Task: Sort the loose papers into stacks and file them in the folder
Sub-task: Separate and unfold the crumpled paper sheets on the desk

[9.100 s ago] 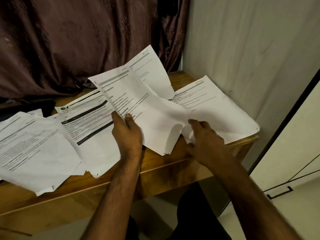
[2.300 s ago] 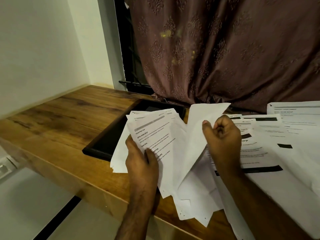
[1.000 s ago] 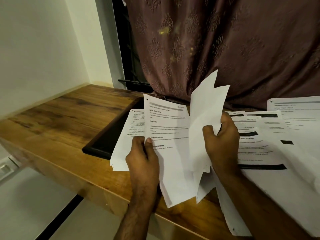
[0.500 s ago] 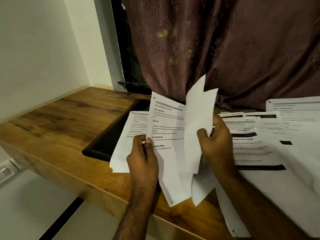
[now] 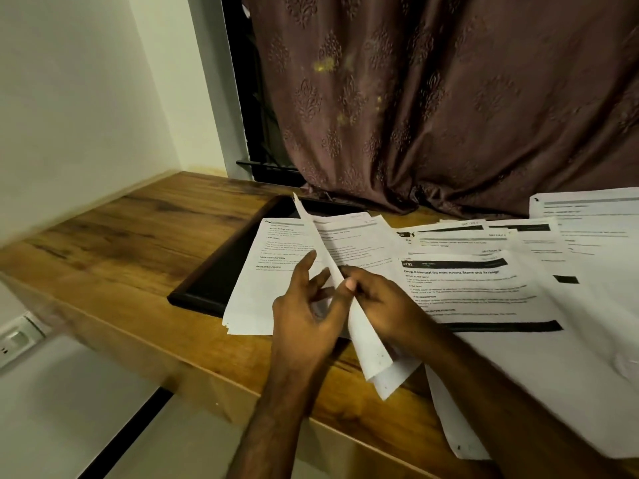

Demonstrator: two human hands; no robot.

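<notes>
A thin sheaf of sheets point(image 5: 349, 305) is held on edge over the front of the desk point(image 5: 138, 243); its upper corner points toward the curtain point(image 5: 449, 98) and its lower end hangs past the desk's front edge; the right hand point(image 5: 377, 302) is clamped on it, the thumb pressed on the near face and the fingers curled behind, so that this grip is closed on the paper; the left hand point(image 5: 307, 312) is set just beside the sheaf, its fingers spread and nearly straight, the fingertips point(image 5: 309, 257) laid against the printed page below; nothing is gripped by it and its grip is apart. A small stack of printed pages point(image 5: 266, 271) is seen lying partly over a black folder point(image 5: 221, 271), which lies flat on the desk near the curtain; the stack's near corner juts past the folder's front rim. To the right, more loose papers point(image 5: 484, 288) are spread in overlapping layers across the desk, one headed by a dark bar and bold title; the farthest sheet point(image 5: 587, 219) is laid by the curtain's hem; one large page point(image 5: 553, 392) overhangs the desk's front edge. A pale wall point(image 5: 86, 98) is seen at the left, and a wall socket point(image 5: 14, 340) below the desk's corner.
</notes>
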